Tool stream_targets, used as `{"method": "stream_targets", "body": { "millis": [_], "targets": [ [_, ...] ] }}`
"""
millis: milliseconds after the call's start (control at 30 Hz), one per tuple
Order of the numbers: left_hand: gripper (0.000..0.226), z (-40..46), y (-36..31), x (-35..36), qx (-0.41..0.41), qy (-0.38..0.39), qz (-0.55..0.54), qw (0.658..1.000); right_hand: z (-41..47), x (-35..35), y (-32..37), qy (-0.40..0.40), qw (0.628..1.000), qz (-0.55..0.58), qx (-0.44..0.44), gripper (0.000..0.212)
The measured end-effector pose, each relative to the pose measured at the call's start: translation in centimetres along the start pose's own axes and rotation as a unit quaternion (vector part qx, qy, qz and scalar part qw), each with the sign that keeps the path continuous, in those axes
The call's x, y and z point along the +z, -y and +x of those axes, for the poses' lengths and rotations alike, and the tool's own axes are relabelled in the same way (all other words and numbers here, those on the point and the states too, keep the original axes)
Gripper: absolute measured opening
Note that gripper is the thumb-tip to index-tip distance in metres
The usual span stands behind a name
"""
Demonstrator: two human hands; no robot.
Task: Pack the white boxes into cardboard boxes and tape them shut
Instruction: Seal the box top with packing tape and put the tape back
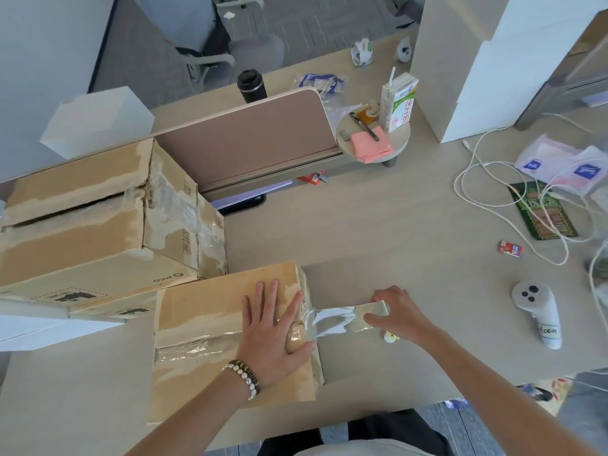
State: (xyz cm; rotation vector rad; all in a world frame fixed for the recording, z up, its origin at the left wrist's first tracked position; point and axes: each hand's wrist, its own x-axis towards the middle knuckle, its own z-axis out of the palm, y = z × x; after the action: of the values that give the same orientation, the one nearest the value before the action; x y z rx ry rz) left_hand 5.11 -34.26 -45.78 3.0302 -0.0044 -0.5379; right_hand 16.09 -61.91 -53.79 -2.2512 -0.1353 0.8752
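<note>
Pale wooden desk, cluttered. Cardboard box at near edge, flaps closed. Left hand flat on box top, fingers spread, pressing clear tape at right edge. Right hand just beside box, fingers closed around tape roll, strip stretched between. Larger taped cartons stacked at left; white boxes far right.

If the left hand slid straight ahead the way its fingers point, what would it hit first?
Probably nothing on the small brown cardboard box itself: the left hand lies flat on its lid, fingers aimed at the far edge. Beyond that lies bare beige desk, then likely the brownish desk divider panel; depth is uncertain.
</note>
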Motion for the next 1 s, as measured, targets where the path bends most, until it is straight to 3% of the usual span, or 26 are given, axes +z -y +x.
{"method": "stream_targets", "body": {
  "millis": [100,200,333,500,667,767,933,1000],
  "targets": [
    [0.081,1.0,-0.7,-2.0,-0.007,0.015,-0.070,0.997,-0.7,0.2,0.4,-0.029,0.998,0.044,0.037,0.033],
    [0.057,3.6,-1.8,-4.5,0.062,-0.008,-0.056,0.996,-1.4,0.9,0.7,-0.069,0.991,0.088,0.072,0.038],
    [0.030,8.5,-4.3,-6.3,0.134,0.107,-0.070,0.983,-2.1,2.1,0.6,-0.115,0.979,0.123,0.110,0.052],
    [0.034,13.5,-7.9,-4.9,0.185,0.265,-0.057,0.945,-3.3,3.7,0.8,-0.191,0.950,0.177,0.170,0.067],
    [0.037,15.4,-9.5,-2.8,0.215,0.312,-0.069,0.923,-3.8,5.0,1.2,-0.249,0.923,0.213,0.203,0.059],
    [0.022,16.2,-9.4,-1.6,0.228,0.334,-0.079,0.911,-3.8,5.8,1.2,-0.271,0.916,0.217,0.203,0.050],
    [0.019,16.9,-8.8,-0.7,0.218,0.356,-0.120,0.901,-4.3,5.8,0.0,-0.318,0.887,0.255,0.215,0.021],
    [0.018,17.1,-8.5,-0.5,0.216,0.356,-0.128,0.900,-4.0,5.8,-1.0,-0.320,0.897,0.207,0.226,0.025]
  ]
}}
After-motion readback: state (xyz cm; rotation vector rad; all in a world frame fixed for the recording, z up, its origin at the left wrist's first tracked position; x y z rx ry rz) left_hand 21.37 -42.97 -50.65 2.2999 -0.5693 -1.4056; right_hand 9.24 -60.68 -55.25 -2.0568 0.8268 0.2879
